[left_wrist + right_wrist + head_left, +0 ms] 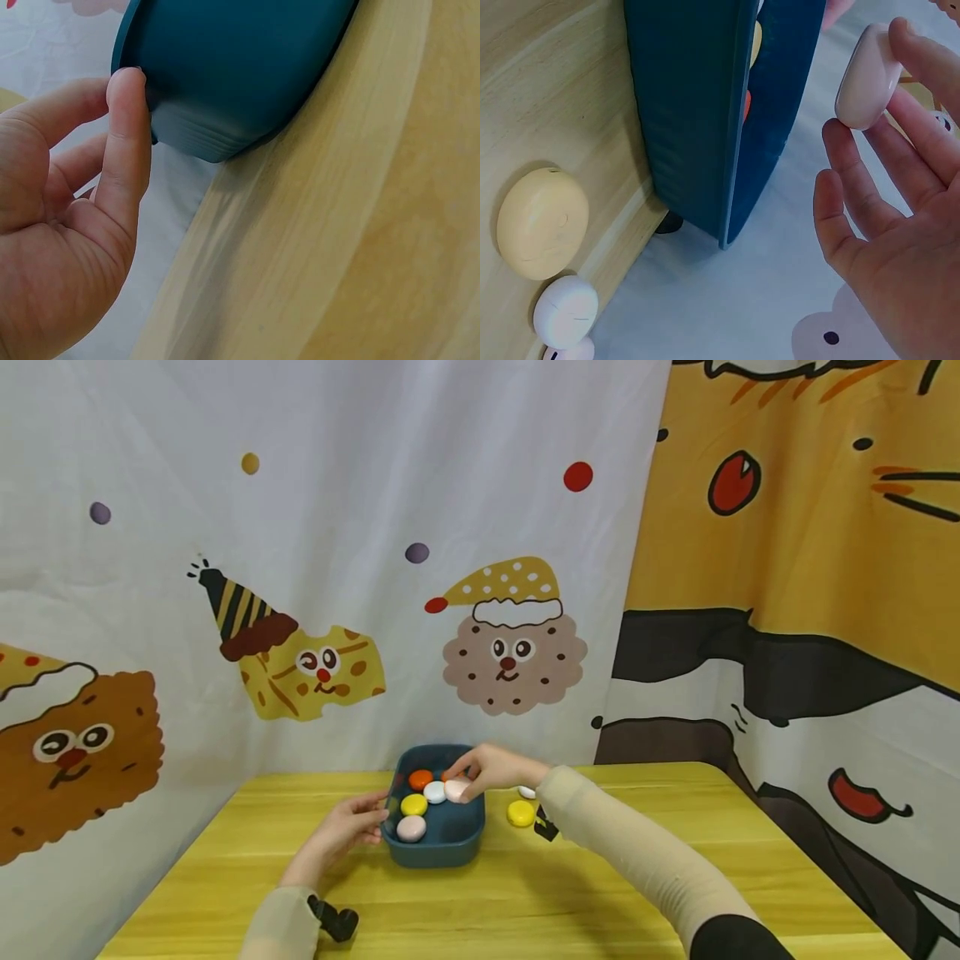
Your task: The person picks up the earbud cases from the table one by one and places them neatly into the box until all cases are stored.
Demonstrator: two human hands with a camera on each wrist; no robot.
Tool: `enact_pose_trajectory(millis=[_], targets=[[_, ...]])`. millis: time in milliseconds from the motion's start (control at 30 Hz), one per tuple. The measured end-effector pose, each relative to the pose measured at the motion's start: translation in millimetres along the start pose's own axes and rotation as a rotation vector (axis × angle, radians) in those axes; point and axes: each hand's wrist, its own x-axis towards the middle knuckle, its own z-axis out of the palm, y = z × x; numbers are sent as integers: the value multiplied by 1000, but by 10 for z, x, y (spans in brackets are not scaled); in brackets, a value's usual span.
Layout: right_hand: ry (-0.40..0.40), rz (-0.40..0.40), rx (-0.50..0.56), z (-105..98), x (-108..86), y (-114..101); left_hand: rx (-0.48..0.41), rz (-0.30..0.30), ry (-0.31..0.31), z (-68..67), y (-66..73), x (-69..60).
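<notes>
A dark teal rectangular box (437, 857) stands on the table. Inside it lie smooth rounded pieces: an orange one (420, 780), a white one (435, 792), a yellow one (413, 805) and a pale pink one (411, 828). Another orange bit is partly hidden by my right hand (491, 770). Over the box, that hand pinches a pale pink rounded piece (868, 79) between thumb and fingertips. My left hand (347, 828) is at the box's left side, fingers fairly straight, the thumb (127, 105) touching the wall near the rim.
Right of the box, a yellow rounded piece (521, 813) lies on the wooden table (600, 893). Behind it is a white piece (566, 311), with another pale piece (570, 351) partly cut off by the frame. A printed cloth (420, 677) hangs along the table's back edge.
</notes>
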Motion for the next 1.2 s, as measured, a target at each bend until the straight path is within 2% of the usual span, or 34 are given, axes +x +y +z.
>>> enact_pose_trajectory(millis=[233, 800, 1200], targets=[[-17, 1, -41, 53, 41, -13, 4, -1, 18, 9, 4, -1], [-119, -23, -159, 240, 107, -79, -13, 2, 34, 5, -39, 27], [-164, -14, -228, 378, 174, -113, -21, -6, 26, 3, -15, 33]])
